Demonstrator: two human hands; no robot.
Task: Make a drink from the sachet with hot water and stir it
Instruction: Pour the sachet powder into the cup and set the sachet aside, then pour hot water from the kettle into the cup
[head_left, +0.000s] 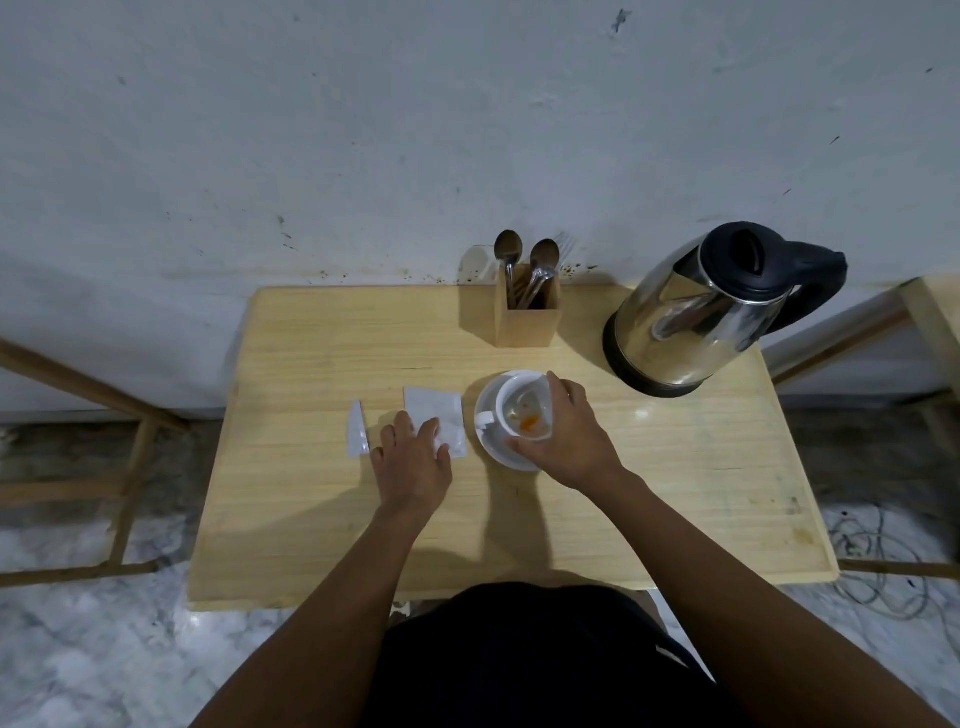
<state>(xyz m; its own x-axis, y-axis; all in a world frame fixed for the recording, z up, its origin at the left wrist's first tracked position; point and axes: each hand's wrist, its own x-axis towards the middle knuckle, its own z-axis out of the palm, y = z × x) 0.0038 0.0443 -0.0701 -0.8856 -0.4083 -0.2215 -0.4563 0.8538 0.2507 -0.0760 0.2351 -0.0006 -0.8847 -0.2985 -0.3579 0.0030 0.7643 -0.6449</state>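
A white cup (522, 410) stands on a white saucer (488, 441) in the middle of the wooden table (311, 519); orange and pale powder lies in its bottom. My right hand (566, 436) grips the cup's rim from the right side. The white sachet (434, 410), torn at one end, lies flat to the left of the saucer, and my left hand (413, 457) rests on its near part with fingers spread. A torn-off white strip (357, 430) lies further left. The steel kettle (711, 312) with a black lid stands at the back right.
A wooden holder (527, 317) with spoons (540, 260) stands at the back of the table by the wall. Wooden frames stand on the floor to the left and right. Cables lie on the floor at the right.
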